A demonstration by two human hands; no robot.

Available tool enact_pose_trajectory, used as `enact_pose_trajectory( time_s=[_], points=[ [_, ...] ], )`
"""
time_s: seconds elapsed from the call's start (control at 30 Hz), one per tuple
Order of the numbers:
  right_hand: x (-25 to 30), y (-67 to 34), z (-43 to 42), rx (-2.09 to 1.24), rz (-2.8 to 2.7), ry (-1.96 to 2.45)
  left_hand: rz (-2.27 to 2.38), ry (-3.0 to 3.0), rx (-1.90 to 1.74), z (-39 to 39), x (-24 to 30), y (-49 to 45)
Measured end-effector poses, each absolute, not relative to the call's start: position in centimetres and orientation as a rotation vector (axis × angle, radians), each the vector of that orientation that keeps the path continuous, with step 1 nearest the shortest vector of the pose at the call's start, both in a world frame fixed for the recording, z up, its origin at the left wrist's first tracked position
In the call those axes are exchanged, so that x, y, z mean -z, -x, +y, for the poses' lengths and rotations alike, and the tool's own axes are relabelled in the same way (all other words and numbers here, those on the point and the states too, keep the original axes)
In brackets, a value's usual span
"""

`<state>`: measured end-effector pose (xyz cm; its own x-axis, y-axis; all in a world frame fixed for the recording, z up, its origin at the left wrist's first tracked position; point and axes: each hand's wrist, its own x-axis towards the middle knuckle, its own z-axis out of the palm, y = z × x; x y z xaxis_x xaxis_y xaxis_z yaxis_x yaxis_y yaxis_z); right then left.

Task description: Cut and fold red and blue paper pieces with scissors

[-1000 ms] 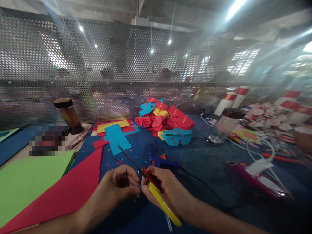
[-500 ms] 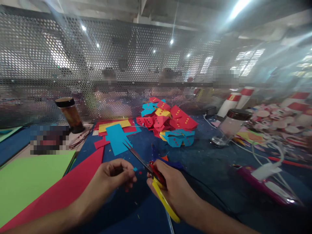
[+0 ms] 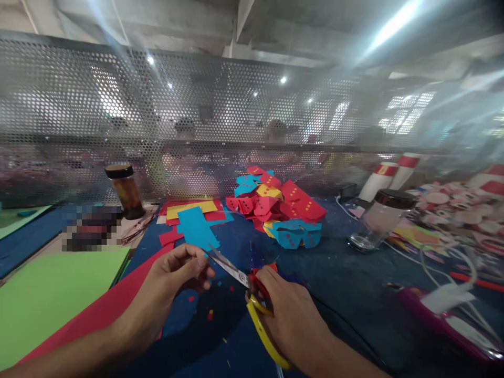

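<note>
My left hand [image 3: 173,281] pinches a tiny piece of blue paper [image 3: 205,255] between thumb and forefinger. My right hand [image 3: 295,310] is wrapped around the red and yellow handles of a pair of scissors [image 3: 232,270]. The blades are slightly apart and point up and left, their tips close beside the blue piece. Small red and blue paper bits [image 3: 191,299] lie on the dark blue table below my hands. Just beyond the blades rests a blue paper sheet [image 3: 197,227]. Behind the scissors is a pile of folded red, blue and yellow paper shapes [image 3: 271,202] with dots.
Green sheets [image 3: 66,299] and a long red sheet [image 3: 94,320] lie at left. A dark-lidded jar [image 3: 128,194] stands behind them. To the right are a clear jar [image 3: 378,223], a purple device [image 3: 441,320], white cables and paper cones [image 3: 380,181]. A perforated metal screen [image 3: 220,105] rises behind.
My left hand has moved up, bringing the blue piece to the scissor tips. The blades have closed somewhat. Red bits now show on the table under my left hand. The view has tilted slightly.
</note>
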<state>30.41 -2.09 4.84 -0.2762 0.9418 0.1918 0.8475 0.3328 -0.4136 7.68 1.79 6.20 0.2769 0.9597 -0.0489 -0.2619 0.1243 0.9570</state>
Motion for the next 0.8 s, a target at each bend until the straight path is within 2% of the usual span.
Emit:
enact_pose_trajectory(
  time_s=[0.8],
  points=[
    [-4.68,-30.19,-2.3,-0.379,-2.238,1.558,0.837,-1.141,-1.048,1.61,-6.2,-7.77]
  ],
)
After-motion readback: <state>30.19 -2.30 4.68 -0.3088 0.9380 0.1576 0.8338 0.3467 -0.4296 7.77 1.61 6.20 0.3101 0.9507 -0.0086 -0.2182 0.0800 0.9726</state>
